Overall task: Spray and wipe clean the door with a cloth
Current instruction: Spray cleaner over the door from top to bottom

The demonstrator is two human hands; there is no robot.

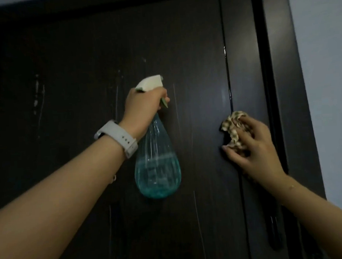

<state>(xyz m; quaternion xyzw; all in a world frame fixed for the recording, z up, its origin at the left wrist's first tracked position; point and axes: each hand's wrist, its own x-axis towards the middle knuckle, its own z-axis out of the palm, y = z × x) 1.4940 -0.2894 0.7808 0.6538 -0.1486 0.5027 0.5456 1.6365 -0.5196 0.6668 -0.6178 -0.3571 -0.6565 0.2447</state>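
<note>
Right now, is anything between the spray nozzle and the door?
Nothing visible. The left hand holds the spray bottle up facing the dark door; the right hand presses the cloth off to the side.

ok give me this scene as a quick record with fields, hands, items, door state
left hand: left hand grips the spray bottle by its neck, nozzle toward the door
right hand: right hand presses the bunched cloth on the door
bottle: clear teal, partly filled, white head
door: dark door, pale streaks running down it
wrist: white watch on the left
</note>
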